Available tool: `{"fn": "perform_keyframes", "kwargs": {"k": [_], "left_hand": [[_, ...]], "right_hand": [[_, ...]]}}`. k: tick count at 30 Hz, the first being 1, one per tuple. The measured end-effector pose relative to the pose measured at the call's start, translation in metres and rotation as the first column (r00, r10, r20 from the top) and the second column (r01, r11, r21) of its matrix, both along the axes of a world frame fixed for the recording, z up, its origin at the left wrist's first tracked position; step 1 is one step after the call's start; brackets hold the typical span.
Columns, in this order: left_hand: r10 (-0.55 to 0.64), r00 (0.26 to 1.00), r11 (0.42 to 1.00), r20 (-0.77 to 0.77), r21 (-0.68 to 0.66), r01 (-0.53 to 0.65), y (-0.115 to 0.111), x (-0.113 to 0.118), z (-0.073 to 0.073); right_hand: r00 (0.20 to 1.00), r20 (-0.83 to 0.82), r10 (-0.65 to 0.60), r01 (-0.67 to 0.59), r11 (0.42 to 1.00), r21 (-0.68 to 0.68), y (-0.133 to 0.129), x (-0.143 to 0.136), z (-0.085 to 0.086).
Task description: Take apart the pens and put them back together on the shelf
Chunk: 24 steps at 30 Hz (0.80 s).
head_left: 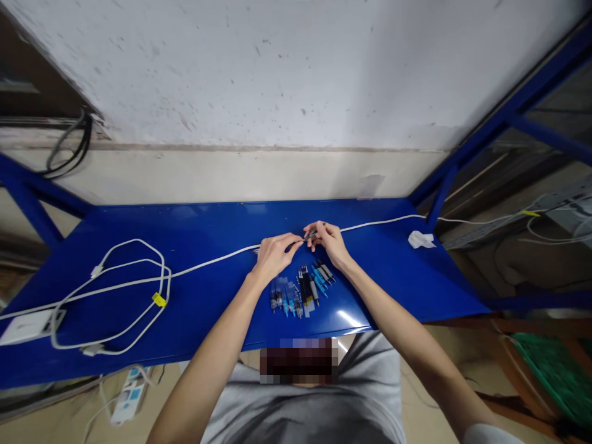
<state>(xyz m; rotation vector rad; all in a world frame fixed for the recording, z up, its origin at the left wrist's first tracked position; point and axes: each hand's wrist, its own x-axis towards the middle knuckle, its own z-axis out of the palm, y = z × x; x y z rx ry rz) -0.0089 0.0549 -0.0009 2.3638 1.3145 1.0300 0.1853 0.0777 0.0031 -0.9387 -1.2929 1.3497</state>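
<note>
Over the middle of the blue shelf, my right hand (329, 242) is closed round a slim grey and dark pen part (311, 234). The fingers of my left hand (277, 251) pinch at its near-left end; whether they hold a separate small piece is too small to make out. Just below the hands lie pen parts in groups. Clear barrels with blue or dark ends (285, 297) are on the left. Dark refills (305, 287) lie in the middle, and grey and blue pen pieces (322, 274) are to the right. Something small shows partly behind my left hand.
The blue shelf (222, 225) meets a stained wall. A white cable (213, 262) crosses it behind the hands. At left are a looped white cable (136, 240) with a yellow tag and a white adapter (30, 327). Crumpled white tissue (420, 239) lies at right.
</note>
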Motion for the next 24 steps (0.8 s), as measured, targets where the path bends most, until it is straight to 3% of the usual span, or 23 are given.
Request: {"fn": "perform_keyframes", "kwargs": {"k": [3,10,16,24], "left_hand": [[0.002,1.000,1.000,0.007,0.018,-0.002,0.001,0.001,-0.002],[0.012,0.996,0.998,0.086,0.056,-0.017,0.002,0.004,-0.002],[0.030,0.994,0.996,0.103,0.075,-0.038,0.001,0.001,-0.002],[0.023,0.990,0.994,0.136,0.104,-0.038,0.005,-0.003,-0.003]], "right_hand": [[0.995,-0.086,0.057,-0.058,0.998,-0.011,-0.004,0.004,-0.005],[0.983,-0.177,0.052,-0.059,0.998,-0.034,-0.002,0.011,-0.005],[0.985,-0.148,0.084,-0.089,0.996,-0.030,-0.002,0.012,-0.002],[0.988,-0.069,0.141,-0.135,0.987,0.093,-0.008,0.007,0.000]]}}
